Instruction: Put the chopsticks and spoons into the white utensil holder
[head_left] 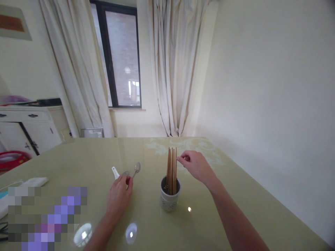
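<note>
A light, patterned utensil holder stands upright on the table with several wooden chopsticks in it. My right hand reaches in from the right, thumb and fingers pinched at the upper part of the rightmost chopstick. To the left of the holder, my left hand is closed around several spoons. A white spoon and a metal spoon stick out beyond its fingers, and part of another metal spoon shows between them. The rest of the spoons is hidden by the hand.
The glossy table reflects lights. A white object and dark cables lie at its left edge, beside a pixelated patch. A wall runs along the right side. Behind are curtains, a window and a white cabinet.
</note>
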{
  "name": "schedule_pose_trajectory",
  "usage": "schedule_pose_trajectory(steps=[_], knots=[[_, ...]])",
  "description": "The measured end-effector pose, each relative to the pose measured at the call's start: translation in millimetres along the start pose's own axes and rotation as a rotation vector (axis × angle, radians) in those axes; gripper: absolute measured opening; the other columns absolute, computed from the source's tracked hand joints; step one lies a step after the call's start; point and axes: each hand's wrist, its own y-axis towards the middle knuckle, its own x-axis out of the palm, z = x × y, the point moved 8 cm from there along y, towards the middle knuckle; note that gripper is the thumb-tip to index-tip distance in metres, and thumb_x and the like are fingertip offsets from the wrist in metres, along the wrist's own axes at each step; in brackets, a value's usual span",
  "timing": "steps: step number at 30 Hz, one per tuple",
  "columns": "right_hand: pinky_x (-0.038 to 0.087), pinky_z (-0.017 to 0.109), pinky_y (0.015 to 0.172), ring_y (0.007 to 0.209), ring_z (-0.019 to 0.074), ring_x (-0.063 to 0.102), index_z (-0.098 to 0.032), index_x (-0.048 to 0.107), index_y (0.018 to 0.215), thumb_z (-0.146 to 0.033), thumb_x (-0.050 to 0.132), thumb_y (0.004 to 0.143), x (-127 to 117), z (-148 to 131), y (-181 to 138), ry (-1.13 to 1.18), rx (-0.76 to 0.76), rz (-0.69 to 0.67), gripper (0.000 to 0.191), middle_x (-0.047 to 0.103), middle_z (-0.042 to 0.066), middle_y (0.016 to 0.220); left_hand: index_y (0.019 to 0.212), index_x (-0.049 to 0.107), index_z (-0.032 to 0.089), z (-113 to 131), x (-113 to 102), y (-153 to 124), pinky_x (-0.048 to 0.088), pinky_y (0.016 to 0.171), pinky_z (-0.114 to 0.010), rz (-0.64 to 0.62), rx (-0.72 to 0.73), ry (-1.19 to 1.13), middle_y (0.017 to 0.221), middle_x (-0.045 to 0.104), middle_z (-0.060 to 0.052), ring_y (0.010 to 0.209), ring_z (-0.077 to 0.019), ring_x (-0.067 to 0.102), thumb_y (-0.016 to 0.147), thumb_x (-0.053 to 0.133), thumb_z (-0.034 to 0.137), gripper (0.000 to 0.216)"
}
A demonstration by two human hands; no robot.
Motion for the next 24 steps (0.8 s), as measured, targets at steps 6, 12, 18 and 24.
schedule_pose_trajectory(steps=[6,12,18,24], knots=[[0.041,0.027,0.061,0.062,0.0153,0.061,-0.019,0.076,0.089,-0.04,0.066,0.103,-20,-45,-24,0.284,-0.198,0.051,0.027,0.07,-0.001,0.069,0.101,0.062,0.024,48,-16,-23,0.042,0.052,-0.026,0.132,0.059,-0.58,0.065,0.054,0.006,0.054,-0.0158,0.052,0.102,0.048,0.061,0.04],[0.046,0.024,0.061,0.061,0.0133,0.067,-0.019,0.08,0.102,-0.038,0.069,0.104,13,-84,-46,0.456,-0.274,-0.2,0.022,0.075,-0.001,0.074,0.106,0.073,0.024,107,-30,-65,0.056,0.072,-0.028,0.163,0.378,-0.573,0.09,0.072,-0.004,0.08,-0.0185,0.068,0.107,0.053,0.039,0.025],[0.051,0.027,0.068,0.075,0.017,0.07,-0.021,0.079,0.096,-0.026,0.064,0.103,-28,-75,-43,0.324,-0.348,0.139,0.017,0.08,0.003,0.087,0.121,0.071,0.022,80,-28,-45,0.055,0.071,-0.032,0.132,0.334,-0.546,0.092,0.071,-0.006,0.08,-0.0213,0.066,0.11,0.034,0.054,0.05],[0.058,0.033,0.072,0.083,0.0235,0.075,-0.023,0.081,0.097,-0.037,0.064,0.101,-82,-40,-41,0.26,-0.279,0.292,0.022,0.083,0.008,0.096,0.097,0.066,0.022,-2,-22,3,0.053,0.076,-0.035,-0.005,-0.043,0.207,0.095,0.076,-0.01,0.086,-0.026,0.071,0.103,0.042,0.039,0.031]])
